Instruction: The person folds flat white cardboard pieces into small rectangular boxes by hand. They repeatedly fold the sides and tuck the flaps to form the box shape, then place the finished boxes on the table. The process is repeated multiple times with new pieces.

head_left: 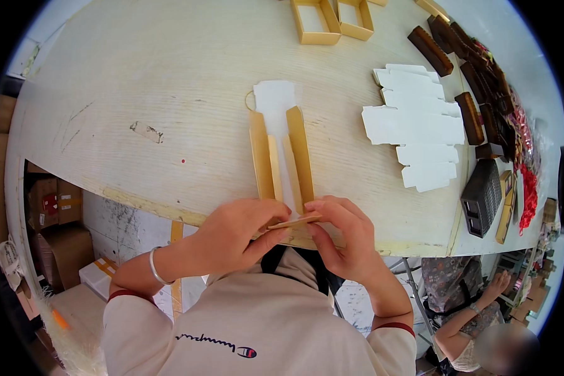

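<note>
A partly folded gold-and-white cardboard box (301,150) lies lengthwise at the table's front edge. Its two long gold sides stand up, and its white far end lies flat. Between both hands, the near end flap (294,221) is pinched and bent upward. My left hand (241,229) grips the flap's left side between thumb and fingers. On the flap's right side, my right hand (344,235) pinches with thumb and forefinger. A thin tan rubber band or ring (249,100) lies beside the box's far end.
Flat white box blanks (413,125) are stacked to the right. Folded gold boxes (318,24) stand at the far edge. Dark brown brush-like pieces (430,50), a black device (480,199) and red material (528,197) line the right side. Another person (470,313) is at lower right.
</note>
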The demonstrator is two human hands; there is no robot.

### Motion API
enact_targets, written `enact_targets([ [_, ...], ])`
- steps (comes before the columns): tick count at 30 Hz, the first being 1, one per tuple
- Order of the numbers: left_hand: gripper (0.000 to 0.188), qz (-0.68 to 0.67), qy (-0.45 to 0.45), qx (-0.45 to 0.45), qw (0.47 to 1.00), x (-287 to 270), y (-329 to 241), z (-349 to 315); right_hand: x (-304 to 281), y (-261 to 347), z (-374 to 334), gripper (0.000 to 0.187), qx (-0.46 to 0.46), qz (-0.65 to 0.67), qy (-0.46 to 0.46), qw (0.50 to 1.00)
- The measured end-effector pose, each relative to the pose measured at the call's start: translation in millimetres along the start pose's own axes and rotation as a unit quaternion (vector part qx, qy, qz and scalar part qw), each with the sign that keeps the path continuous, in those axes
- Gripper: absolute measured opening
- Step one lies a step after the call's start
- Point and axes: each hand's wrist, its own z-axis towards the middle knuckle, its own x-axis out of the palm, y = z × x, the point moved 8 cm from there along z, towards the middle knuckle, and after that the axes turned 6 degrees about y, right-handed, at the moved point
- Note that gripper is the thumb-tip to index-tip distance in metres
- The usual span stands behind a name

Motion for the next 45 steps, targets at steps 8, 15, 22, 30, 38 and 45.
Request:
enact_targets([
  [8, 0.025, -0.157, -0.080, -0.080, 0.981, -5.0, 16.0, 3.3, 10.4, 10.4, -2.4, 0.037, -0.102, -0.158, -0.026, 0.982],
  [15, 0.028, 0.093, -0.109, -0.005, 0.990, -14.6, -7.4, 0.0, 14.2, 12.5, -0.2, 0.030, -0.147, -0.274, 0.016, 0.950],
  [22, 0.023, 0.316, -0.138, 0.099, 0.933, 0.6, -21.7, -7.4, 20.4, 15.7, 7.2, 0.027, -0.091, -0.299, 0.087, 0.946],
  [30, 0.018, 0.246, -0.003, -0.031, 0.969, 4.7, -11.9, 5.6, 27.9, 9.8, 21.6, 0.011, -0.030, -0.289, 0.198, 0.936],
  [38, 0.024, 0.250, 0.003, -0.032, 0.968, 12.2, -10.8, 3.6, 32.2, 5.5, 20.8, 0.011, -0.003, -0.265, 0.217, 0.939],
  [45, 0.031, 0.223, -0.039, 0.055, 0.972, -12.1, -11.5, 1.2, 23.5, 7.7, 6.9, 0.013, -0.059, -0.300, 0.153, 0.940],
])
